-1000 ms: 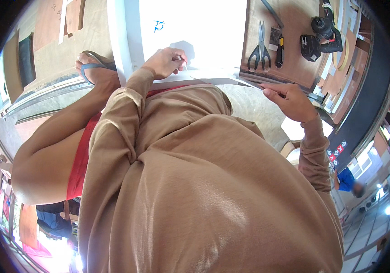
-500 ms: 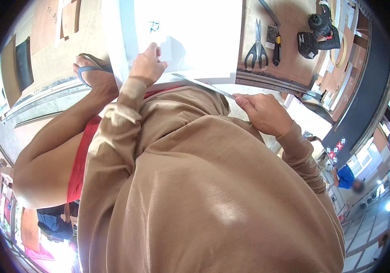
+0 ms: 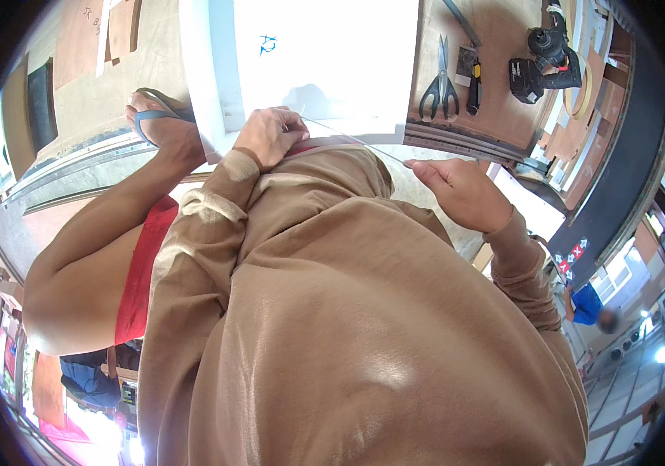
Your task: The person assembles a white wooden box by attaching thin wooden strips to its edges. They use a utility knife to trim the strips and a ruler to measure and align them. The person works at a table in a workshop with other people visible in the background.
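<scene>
A large white box-like piece [image 3: 211,74] with raised edges lies in front of me, a blue handwritten mark on its inner face. My left hand [image 3: 272,136] is at its near edge, fingers curled and closed; whether they pinch the edge or something small is hidden. In my right hand [image 3: 464,193], closed and right of my lap, is a long thin flat metal tool [image 3: 359,141]. It is seen nearly edge-on, slanting up and left, its far tip close to my left fingertips. The tool's grip end is hidden in my palm.
On the wooden bench [image 3: 495,128] to the right lie black-handled scissors [image 3: 439,85], a yellow-and-black utility knife [image 3: 474,89] and a cordless drill [image 3: 546,54]. My sandalled foot [image 3: 154,120] rests on a board at left. Far right, a person in blue [image 3: 587,303] is visible.
My left hand has come down and right from over the white face to its near edge. The metal tool has turned from showing its flat side to nearly edge-on.
</scene>
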Motion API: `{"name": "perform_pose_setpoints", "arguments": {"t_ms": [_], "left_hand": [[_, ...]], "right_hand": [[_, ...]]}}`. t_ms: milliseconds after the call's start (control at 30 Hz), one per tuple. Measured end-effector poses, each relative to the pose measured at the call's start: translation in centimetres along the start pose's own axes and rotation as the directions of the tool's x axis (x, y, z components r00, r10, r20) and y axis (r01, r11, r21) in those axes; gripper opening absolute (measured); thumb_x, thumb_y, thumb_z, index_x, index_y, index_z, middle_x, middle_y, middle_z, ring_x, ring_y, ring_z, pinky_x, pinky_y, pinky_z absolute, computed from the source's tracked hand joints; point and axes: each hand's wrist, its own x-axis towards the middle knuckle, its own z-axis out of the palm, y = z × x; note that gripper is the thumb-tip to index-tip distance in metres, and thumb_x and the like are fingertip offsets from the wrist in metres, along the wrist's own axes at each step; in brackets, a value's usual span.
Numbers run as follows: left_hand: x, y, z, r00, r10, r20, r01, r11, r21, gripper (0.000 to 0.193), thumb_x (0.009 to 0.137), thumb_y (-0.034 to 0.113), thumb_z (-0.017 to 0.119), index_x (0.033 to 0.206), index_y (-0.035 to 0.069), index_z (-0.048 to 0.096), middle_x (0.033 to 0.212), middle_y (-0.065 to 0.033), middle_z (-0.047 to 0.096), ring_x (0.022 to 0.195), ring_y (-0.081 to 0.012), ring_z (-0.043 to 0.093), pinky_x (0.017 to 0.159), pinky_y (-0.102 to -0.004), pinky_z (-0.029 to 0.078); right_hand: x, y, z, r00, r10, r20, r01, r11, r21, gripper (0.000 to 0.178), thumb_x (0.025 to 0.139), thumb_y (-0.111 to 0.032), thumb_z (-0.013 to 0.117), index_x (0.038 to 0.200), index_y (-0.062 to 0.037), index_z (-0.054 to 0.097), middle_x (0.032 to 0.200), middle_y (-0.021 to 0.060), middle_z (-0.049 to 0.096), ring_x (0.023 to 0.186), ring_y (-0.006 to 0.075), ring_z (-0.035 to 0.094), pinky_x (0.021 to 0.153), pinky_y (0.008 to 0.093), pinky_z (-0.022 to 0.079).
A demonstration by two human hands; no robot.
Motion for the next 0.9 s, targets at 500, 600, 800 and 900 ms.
{"name": "perform_pose_setpoints", "arguments": {"t_ms": [500,600,800,900], "left_hand": [[-2.5,1.0,1.0,0.952,0.283,-0.114,-0.229,0.909,0.347,0.013,0.087,0.013,0.077,0.095,0.003,0.080,0.090,-0.0143,0.067,0.092,-0.0342,0.067,0.084,-0.0442,0.057],[-1.6,0.4,1.4,0.942,0.308,-0.134,-0.244,0.901,0.359,0.013,0.087,0.013,0.078,0.090,0.001,0.076,0.089,-0.0142,0.067,0.092,-0.0336,0.067,0.084,-0.0442,0.057],[-1.1,1.4,1.4,0.977,0.178,-0.118,-0.134,0.941,0.309,0.014,0.086,0.012,0.079,0.089,0.000,0.072,0.096,-0.0158,0.070,0.090,-0.0362,0.071,0.083,-0.0454,0.059],[-1.3,1.8,1.6,0.988,0.117,-0.097,-0.087,0.960,0.267,0.012,0.087,0.010,0.077,0.093,0.000,0.073,0.100,-0.0167,0.073,0.090,-0.0380,0.073,0.084,-0.0461,0.061]], "right_hand": [[1.5,-1.8,-1.5,0.985,-0.171,0.001,0.170,0.979,-0.115,0.053,0.111,-0.037,0.042,0.093,0.0021,0.073,0.089,0.0304,0.069,0.088,0.0507,0.066,0.083,0.0560,0.051],[1.6,-1.6,-0.6,0.982,-0.177,-0.057,0.170,0.978,-0.120,0.050,0.110,-0.036,0.044,0.099,-0.0001,0.076,0.090,0.0298,0.071,0.089,0.0495,0.068,0.084,0.0554,0.053],[2.0,-1.0,-0.6,0.988,-0.143,-0.066,0.131,0.979,-0.154,0.045,0.108,-0.037,0.048,0.116,-0.0047,0.078,0.097,0.0276,0.074,0.094,0.0479,0.071,0.089,0.0524,0.055],[2.4,-0.5,-0.5,0.990,-0.135,-0.050,0.125,0.980,-0.155,0.045,0.107,-0.038,0.049,0.122,-0.0056,0.076,0.103,0.0264,0.075,0.098,0.0468,0.071,0.093,0.0510,0.056]]}}
